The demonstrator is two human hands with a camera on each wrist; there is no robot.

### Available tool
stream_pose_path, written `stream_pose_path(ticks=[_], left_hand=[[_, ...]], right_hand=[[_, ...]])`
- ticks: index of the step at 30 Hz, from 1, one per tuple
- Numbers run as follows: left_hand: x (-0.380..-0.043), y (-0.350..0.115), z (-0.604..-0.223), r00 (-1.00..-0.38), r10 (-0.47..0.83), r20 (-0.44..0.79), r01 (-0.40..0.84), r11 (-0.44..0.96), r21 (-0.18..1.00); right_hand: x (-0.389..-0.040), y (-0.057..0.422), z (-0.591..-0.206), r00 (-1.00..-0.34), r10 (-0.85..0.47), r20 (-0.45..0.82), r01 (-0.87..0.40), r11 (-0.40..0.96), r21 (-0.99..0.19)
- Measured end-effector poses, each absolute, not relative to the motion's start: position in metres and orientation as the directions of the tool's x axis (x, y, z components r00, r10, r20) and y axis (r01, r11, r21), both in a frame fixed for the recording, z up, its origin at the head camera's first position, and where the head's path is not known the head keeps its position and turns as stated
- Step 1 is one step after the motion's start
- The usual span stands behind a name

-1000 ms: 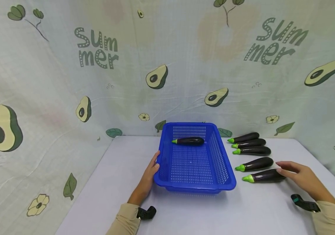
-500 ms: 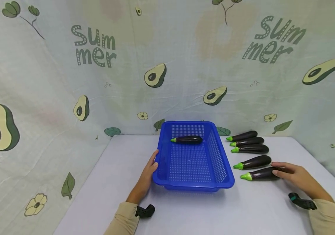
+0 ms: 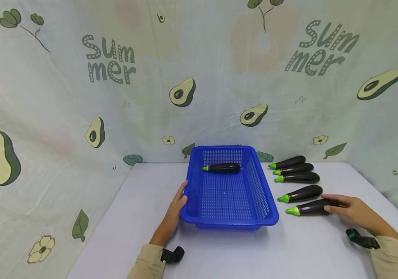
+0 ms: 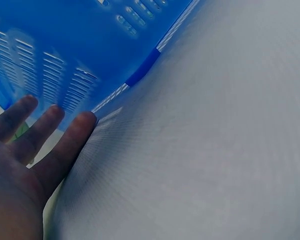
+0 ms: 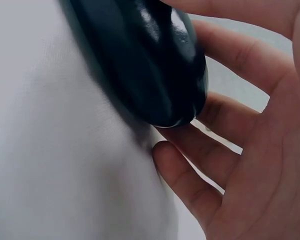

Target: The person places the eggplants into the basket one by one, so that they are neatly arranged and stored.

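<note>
A blue plastic basket (image 3: 226, 223) with slotted walls stands on the white table, and one eggplant (image 3: 224, 167) lies inside near its far end. My left hand (image 3: 171, 215) is at the basket's left side; in the left wrist view its fingers (image 4: 65, 147) are straight against the outer wall. To the right of the basket, my right hand (image 3: 355, 211) holds the thick end of the nearest eggplant (image 3: 312, 208), thumb on one side and fingers curled round the other. That eggplant's dark glossy end (image 5: 155, 75) fills the upper part of the right wrist view. Its green stem points left.
Another eggplant (image 3: 301, 193) lies just behind the held one. Farther back, three more eggplants (image 3: 297, 177) lie close together with green stems to the left. A printed cloth (image 3: 219, 77) hangs behind the white table (image 3: 139, 201).
My right hand has moved slightly onto the nearest eggplant, and its thumb and fingers have closed round the thick end. The left hand stays at the basket. The head view has shifted a little.
</note>
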State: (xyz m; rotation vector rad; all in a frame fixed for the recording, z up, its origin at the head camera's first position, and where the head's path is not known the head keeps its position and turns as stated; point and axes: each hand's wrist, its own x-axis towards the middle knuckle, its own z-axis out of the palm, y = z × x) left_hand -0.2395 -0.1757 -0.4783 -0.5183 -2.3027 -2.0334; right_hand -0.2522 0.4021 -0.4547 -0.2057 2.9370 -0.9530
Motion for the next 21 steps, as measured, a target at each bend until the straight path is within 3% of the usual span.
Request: stream_pose_path(ticks=[21], left_hand=[[-0.2425, -0.1763, -0.4757, -0.945, 0.239, 0.226, 0.255, 0.101, 0.962]], right_hand=[[-0.2511, 0.4007, -0.4518, -0.982, -0.190, 0.011, -0.165, 0.825, -0.540]])
